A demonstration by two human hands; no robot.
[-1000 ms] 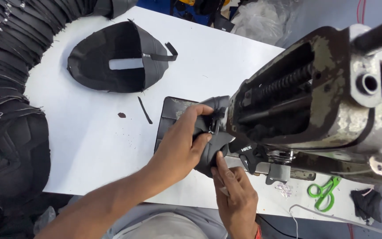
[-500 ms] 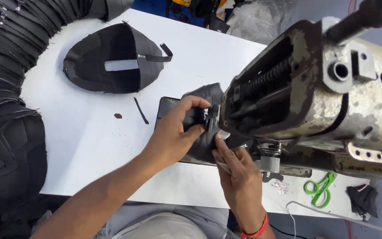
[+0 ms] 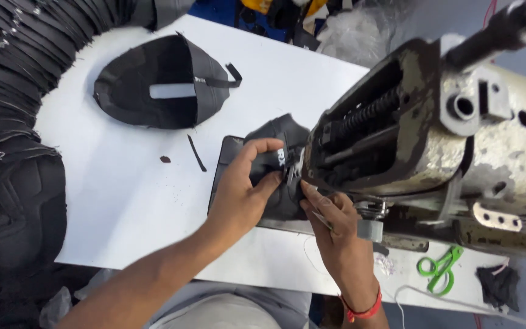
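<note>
Surroundings: worn sewing machine head [image 3: 433, 140] fills the right side of the white table [image 3: 111, 183]; a finished black shoe upper [image 3: 159, 85] lies at far left; stacked black pieces [image 3: 7, 91] crowd the left edge; green thread snips [image 3: 438, 268] rest near the front right.
Obstruction: machine body overhangs and hides the needle area.
Left hand [image 3: 241, 195]: palm down, fingers curled over the black shoe piece [image 3: 275, 164], pinching it against the machine.
Right hand [image 3: 336, 234]: below the machine, fingertips pressed on the piece's near edge; red wristband.
Piece location: on the dark bed plate [image 3: 223, 167], touching the machine.
Open room: bare table between the piece and the stacks.
</note>
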